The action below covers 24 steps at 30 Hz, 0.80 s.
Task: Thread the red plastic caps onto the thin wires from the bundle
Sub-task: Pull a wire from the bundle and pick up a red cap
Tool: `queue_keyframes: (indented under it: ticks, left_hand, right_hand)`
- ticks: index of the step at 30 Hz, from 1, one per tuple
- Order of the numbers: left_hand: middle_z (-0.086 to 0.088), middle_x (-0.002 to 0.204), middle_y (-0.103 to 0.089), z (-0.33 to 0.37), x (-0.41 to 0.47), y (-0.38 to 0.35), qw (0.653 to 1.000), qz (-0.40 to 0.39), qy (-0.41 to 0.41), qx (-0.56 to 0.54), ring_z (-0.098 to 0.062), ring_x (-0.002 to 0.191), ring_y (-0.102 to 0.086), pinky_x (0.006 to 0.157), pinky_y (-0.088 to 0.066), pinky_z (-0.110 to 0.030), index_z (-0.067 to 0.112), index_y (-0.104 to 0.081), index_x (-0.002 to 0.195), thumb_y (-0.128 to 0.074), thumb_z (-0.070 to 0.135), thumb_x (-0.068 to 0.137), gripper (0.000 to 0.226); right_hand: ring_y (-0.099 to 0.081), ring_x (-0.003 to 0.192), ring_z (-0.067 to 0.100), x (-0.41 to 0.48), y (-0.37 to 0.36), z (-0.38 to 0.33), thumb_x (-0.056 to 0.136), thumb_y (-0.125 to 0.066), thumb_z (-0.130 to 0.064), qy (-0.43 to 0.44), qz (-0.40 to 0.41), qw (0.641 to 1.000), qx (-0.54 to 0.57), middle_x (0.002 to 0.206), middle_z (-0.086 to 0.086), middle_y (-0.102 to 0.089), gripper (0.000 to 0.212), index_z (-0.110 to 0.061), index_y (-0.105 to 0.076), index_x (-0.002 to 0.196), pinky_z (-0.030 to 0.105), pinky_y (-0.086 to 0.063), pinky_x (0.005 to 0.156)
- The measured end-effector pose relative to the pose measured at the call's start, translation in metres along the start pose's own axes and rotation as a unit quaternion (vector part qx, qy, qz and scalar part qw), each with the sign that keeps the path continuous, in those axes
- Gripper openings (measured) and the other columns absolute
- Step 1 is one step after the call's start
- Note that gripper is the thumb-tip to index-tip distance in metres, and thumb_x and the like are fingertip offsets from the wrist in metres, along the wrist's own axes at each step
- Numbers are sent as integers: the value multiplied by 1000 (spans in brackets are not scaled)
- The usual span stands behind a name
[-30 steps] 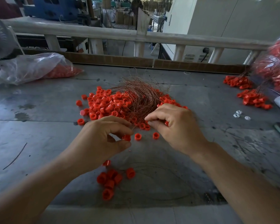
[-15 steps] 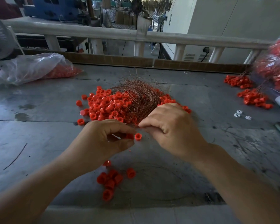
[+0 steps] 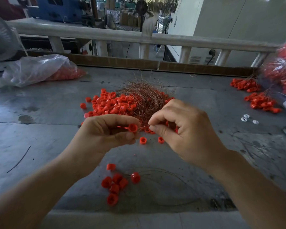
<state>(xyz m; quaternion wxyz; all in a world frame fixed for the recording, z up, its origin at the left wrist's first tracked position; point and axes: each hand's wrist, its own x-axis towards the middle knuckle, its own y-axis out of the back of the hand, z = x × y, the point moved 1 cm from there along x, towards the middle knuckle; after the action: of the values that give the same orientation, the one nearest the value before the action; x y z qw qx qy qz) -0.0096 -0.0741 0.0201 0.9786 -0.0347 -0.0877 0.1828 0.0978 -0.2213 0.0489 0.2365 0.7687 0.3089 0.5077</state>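
My left hand (image 3: 104, 133) pinches one red cap (image 3: 132, 127) between thumb and fingers, lifted above the table. My right hand (image 3: 183, 129) pinches a thin wire (image 3: 143, 127) by its end, right beside that cap. The wire runs back to the coppery wire bundle (image 3: 144, 98), which lies on a pile of loose red caps (image 3: 112, 104). In front of me lies a small cluster of caps on wires (image 3: 116, 185).
A grey metal table (image 3: 40, 113) carries everything. A clear bag with caps (image 3: 40, 70) lies at the back left. Finished cap bunches (image 3: 261, 103) and another bag of caps (image 3: 284, 71) sit at the right. Three small white pieces (image 3: 249, 119) lie nearby. A railing (image 3: 122, 37) runs behind.
Both hands have lifted off the table. My left hand now holds a cap up in plain view, and my right hand has drawn a wire end from the bundle toward it.
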Motion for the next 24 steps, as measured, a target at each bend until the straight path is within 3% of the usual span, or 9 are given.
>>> queue_keyframes:
  ticks: [3,8,15,19,24]
  left_hand:
    - [-8,78,-73,1,0,-1,1000,-6,-2,1,-16,71,-69,63,-54,-18,21,-76,80,-70,17,47,34]
    - [-6,76,-73,2,-2,-2,1000,-16,-2,-1,-16,70,-69,62,-54,-18,25,-76,78,-70,18,50,29]
    - [-5,84,-73,2,-1,0,1000,11,-5,-7,-14,75,-68,66,-53,-17,23,-75,81,-68,13,51,32]
    - [-4,71,-70,3,-2,-1,1000,10,-4,15,-10,64,-65,60,-51,-14,21,-75,82,-67,15,52,31]
    - [-4,78,-71,0,-3,-3,1000,-5,-13,13,-15,73,-67,64,-52,-17,19,-75,83,-62,10,59,28]
  right_hand:
    - [-50,59,-1,0,-2,0,75,-65,-13,-26,-14,999,36,74,-11,-51,5,-10,-69,76,19,-46,56]
    - [-50,58,-4,2,-3,0,75,-65,-15,-40,-16,998,41,73,-17,-48,5,-12,-68,76,7,-38,57]
    - [-53,57,2,2,-5,-1,75,-64,-16,-46,-26,998,36,72,-13,-51,5,-12,-68,75,15,-43,55]
    - [-54,59,2,1,-3,0,76,-67,-12,-58,-29,997,48,73,-10,-54,1,-12,-68,76,16,-45,56]
    - [-55,59,5,1,-4,0,76,-69,-11,-83,-23,992,87,71,-9,-55,6,-16,-67,74,12,-42,56]
